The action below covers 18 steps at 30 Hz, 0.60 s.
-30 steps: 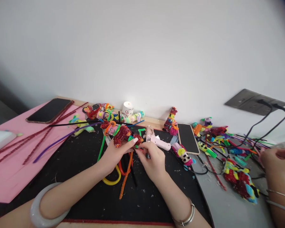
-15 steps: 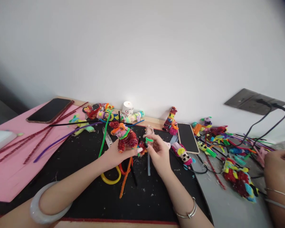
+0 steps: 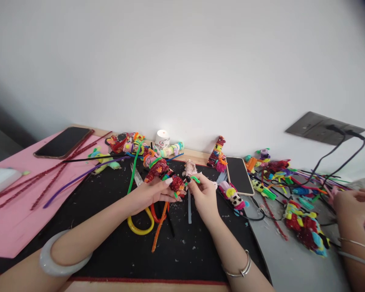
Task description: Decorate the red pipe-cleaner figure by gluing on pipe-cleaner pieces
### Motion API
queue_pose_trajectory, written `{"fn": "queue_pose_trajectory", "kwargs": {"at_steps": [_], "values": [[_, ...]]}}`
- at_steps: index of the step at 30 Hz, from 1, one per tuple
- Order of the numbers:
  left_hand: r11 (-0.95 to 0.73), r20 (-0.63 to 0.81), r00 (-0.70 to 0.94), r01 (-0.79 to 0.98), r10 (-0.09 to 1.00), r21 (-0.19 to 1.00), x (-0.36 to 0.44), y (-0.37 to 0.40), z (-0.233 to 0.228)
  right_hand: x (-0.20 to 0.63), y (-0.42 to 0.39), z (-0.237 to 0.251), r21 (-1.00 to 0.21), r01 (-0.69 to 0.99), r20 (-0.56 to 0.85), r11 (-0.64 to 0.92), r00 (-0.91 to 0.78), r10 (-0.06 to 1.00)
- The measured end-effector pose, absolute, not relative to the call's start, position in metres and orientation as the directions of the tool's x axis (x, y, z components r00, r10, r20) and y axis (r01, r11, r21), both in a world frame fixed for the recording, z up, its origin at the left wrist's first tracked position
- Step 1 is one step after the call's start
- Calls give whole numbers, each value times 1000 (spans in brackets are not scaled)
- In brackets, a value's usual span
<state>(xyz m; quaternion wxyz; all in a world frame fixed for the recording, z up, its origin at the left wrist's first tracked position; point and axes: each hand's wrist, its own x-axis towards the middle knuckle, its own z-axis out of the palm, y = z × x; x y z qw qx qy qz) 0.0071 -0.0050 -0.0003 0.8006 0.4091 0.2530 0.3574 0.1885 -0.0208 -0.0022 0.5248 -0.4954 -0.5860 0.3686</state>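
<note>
My left hand [image 3: 150,194] is closed around a red glittery pipe-cleaner figure [image 3: 158,169] with an orange and pink head and a green band at its neck. The figure lies tilted, its head toward the wall. Between thumb and fingers, my right hand [image 3: 204,194] pinches a short green pipe-cleaner piece [image 3: 196,179] close to the figure's near end. Beneath my left hand lie scissors with yellow and red handles [image 3: 140,232], partly covered. An orange pipe cleaner [image 3: 159,227] rests beside them on the black mat [image 3: 115,247].
At left, a phone [image 3: 63,142] and red pipe cleaners [image 3: 33,182] lie on pink sheeting [image 3: 6,227]. A paper cup [image 3: 162,139] stands by the wall. A second phone [image 3: 239,175] and several pipe-cleaner figures [image 3: 305,227] are at right, near another person's hand [image 3: 354,205].
The red figure has been turned in my left hand, so its head now points away and its near end faces my right hand. The green piece has shifted slightly right with my right fingers.
</note>
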Motion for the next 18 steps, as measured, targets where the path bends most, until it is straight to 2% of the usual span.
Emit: {"fn": "queue_pose_trajectory", "kwargs": {"at_steps": [4,9,12,18], "values": [[430,-102,636,-387,765,815,6,-6,1,189,-24,4,-844,416,354,339,-43,934],[450,-112,648,-383,753,807,7,-6,-3,187,-28,8,-763,499,415,411,-110,903],[458,-128,641,-380,757,804,8,-6,-3,183,-30,9,-787,460,400,411,-126,908],[462,-146,640,-360,754,810,10,-8,1,177,-33,4,-935,192,289,299,-81,954]]}}
